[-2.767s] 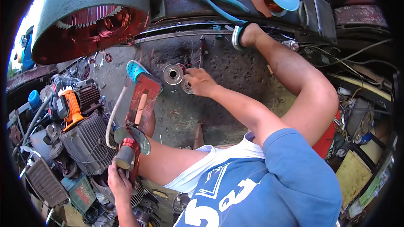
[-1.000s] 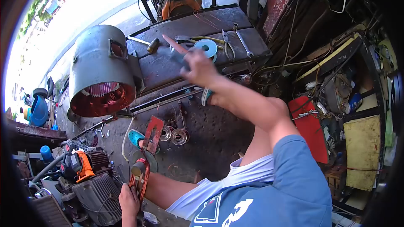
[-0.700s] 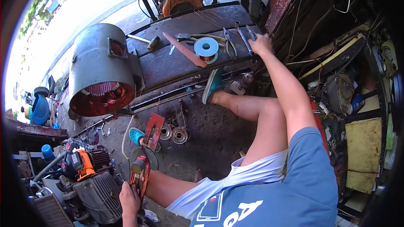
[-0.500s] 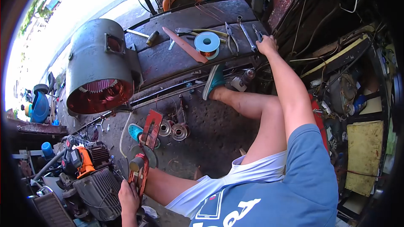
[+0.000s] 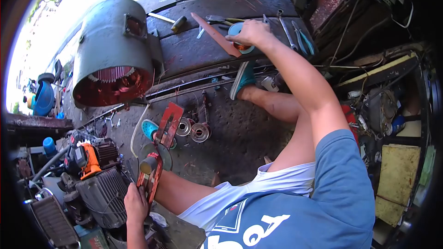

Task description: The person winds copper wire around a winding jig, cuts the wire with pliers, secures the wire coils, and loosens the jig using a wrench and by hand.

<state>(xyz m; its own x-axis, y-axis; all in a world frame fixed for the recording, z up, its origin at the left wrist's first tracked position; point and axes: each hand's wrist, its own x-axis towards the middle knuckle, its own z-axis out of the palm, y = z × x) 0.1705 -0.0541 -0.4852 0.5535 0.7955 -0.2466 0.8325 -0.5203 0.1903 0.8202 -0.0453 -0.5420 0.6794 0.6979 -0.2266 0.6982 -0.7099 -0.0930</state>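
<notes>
My right hand (image 5: 256, 33) is over the spool of copper wire (image 5: 240, 46), its thumb and fingers closed about the spool's top; the palm side is hidden. Pliers with blue handles (image 5: 302, 40) lie to the right of it, beside a long wrench (image 5: 288, 32). Low on the left, my left hand (image 5: 136, 203) is closed round a long copper wire coil (image 5: 155, 182). That coil sits at a winding jig with a round disc (image 5: 165, 159), a wooden block (image 5: 148, 165) and a slotted red plate (image 5: 169, 122).
A large motor housing (image 5: 108, 41) with windings inside stands at the bench's left end. On the dark bench (image 5: 184, 57) lie a reddish pointed strip (image 5: 214, 34) and a hammer (image 5: 177, 24). Metal reels (image 5: 200, 133) are on the floor. A finned motor (image 5: 102, 200) sits lower left.
My right hand has let go of the pliers, which now lie on the bench, and has moved left to the wire spool. My left hand stays at the coil. The view has shifted slightly.
</notes>
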